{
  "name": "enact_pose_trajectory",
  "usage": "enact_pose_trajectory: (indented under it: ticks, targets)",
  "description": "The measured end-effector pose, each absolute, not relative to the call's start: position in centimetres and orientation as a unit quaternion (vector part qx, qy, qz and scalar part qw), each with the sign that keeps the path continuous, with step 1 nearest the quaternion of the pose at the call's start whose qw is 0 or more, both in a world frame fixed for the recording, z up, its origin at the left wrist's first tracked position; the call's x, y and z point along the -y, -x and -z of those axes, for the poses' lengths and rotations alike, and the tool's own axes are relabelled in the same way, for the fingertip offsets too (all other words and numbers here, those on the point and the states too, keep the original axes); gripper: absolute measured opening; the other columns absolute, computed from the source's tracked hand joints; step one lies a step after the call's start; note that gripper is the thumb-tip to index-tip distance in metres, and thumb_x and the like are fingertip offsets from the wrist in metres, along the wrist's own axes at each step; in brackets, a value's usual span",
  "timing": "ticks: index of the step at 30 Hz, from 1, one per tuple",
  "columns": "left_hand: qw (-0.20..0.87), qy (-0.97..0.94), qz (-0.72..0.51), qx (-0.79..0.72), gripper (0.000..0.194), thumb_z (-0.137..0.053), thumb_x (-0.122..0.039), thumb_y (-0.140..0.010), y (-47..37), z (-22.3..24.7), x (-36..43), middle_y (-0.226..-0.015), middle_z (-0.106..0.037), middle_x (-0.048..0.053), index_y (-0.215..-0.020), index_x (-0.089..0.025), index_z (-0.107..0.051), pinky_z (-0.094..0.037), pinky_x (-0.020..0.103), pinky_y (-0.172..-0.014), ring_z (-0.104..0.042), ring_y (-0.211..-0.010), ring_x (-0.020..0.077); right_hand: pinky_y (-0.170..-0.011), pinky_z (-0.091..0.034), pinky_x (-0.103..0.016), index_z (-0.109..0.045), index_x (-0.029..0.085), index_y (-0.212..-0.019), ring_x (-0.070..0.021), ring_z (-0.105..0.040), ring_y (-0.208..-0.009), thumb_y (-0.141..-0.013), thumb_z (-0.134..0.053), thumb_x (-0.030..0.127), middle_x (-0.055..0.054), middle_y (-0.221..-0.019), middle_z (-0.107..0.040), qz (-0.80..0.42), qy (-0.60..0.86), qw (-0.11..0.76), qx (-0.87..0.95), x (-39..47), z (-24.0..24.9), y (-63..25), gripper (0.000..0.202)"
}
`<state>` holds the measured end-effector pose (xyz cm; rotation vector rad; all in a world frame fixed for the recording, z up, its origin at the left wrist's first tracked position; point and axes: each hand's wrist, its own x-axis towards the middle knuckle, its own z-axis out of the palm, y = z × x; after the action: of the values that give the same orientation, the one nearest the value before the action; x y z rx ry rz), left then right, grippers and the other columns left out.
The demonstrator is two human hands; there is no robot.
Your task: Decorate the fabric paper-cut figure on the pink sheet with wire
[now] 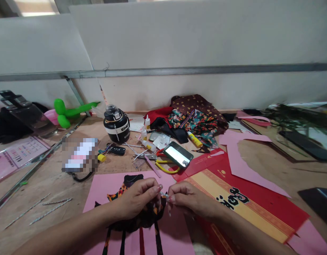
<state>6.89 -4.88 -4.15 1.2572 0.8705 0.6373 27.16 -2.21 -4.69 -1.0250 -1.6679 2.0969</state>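
Note:
Between my two hands, over a pink sheet of paper (176,223), is a short string of small pearly beads (164,194). My left hand (138,198) pinches one end of it between thumb and fingers. The other end sits in the closed fingertips of my right hand (192,200). Below them a dark floral fabric collage (137,221) lies on the pink sheet, partly hidden by my left hand and forearm. Narrow strips of fabric (141,241) run down from it toward the near edge.
Beyond the paper lie a phone (178,154), scissors with yellow handles (163,163), pink tweezers (153,166), glue bottles (144,134) and a glue stick (194,139). A black bottle (116,124) and piled fabrics (198,117) stand behind. A red paper bag (275,198) lies right.

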Motion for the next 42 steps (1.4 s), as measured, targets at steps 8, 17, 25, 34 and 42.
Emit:
enact_pose_trajectory:
  ticks: [8, 17, 25, 34, 42]
  targets:
    - [0.663, -0.487, -0.369, -0.432, 0.037, -0.055, -0.051, -0.082, -7.4, 5.2, 5.1, -0.059, -0.049, -0.005, -0.070, -0.016, -0.048, -0.034, 0.020, -0.053, -0.042, -0.052, 0.0074, -0.058, -0.040, -0.022, -0.060, 0.016, -0.084, -0.0105, -0.050, -0.065, -0.084, -0.056, 0.040, 0.000, -0.073, -0.054, -0.645, 0.354, 0.182, 0.652, 2.5, 3.9, -26.9, 0.025]
    - [0.672, -0.470, -0.397, -0.412, 0.039, -0.050, -0.054, -0.085, -7.7, 4.8, 5.5, -0.068, -0.056, -0.001, -0.077, -0.016, -0.053, -0.040, 0.022, -0.059, -0.048, -0.060, 0.0102, -0.070, -0.050, -0.030, -0.053, 0.022, -0.120, -0.0148, -0.058, -0.077, -0.090, -0.049, 0.031, -0.006, -0.097, -0.062, -0.467, 0.387, 0.297, 0.738, 2.9, 5.1, -27.0, 0.032]
    - [0.620, -0.504, -0.410, -0.441, 0.040, -0.048, -0.054, -0.085, -8.3, 5.0, 6.0, -0.059, -0.044, -0.005, -0.071, -0.017, -0.047, -0.034, 0.021, -0.051, -0.039, -0.053, 0.0084, -0.079, -0.055, -0.030, -0.053, 0.017, -0.120, -0.0196, -0.062, -0.092, -0.082, -0.054, 0.008, -0.010, -0.100, -0.065, -0.068, 0.296, 0.415, 0.858, 4.8, 5.8, -26.2, 0.039]
    - [0.631, -0.481, -0.433, -0.427, 0.036, -0.046, -0.049, -0.088, -8.5, 5.8, 6.5, -0.068, -0.054, -0.001, -0.077, -0.017, -0.054, -0.041, 0.025, -0.066, -0.049, -0.068, 0.0136, -0.076, -0.056, -0.036, -0.049, 0.011, -0.129, -0.0242, -0.064, -0.096, -0.082, -0.056, 0.010, -0.016, -0.106, -0.067, 0.046, 0.258, 0.376, 0.889, 5.1, 7.0, -26.0, 0.047]
    - [0.585, -0.572, -0.413, -0.400, 0.040, -0.031, -0.041, -0.094, -7.5, 5.6, 6.2, -0.090, -0.063, 0.006, -0.096, -0.016, -0.063, -0.044, 0.030, -0.079, -0.055, -0.085, 0.0198, -0.080, -0.056, -0.034, -0.054, 0.018, -0.122, -0.0213, -0.064, -0.096, -0.084, -0.052, 0.009, -0.012, -0.104, -0.068, -0.055, 0.294, 0.421, 0.856, 4.6, 6.9, -26.1, 0.039]
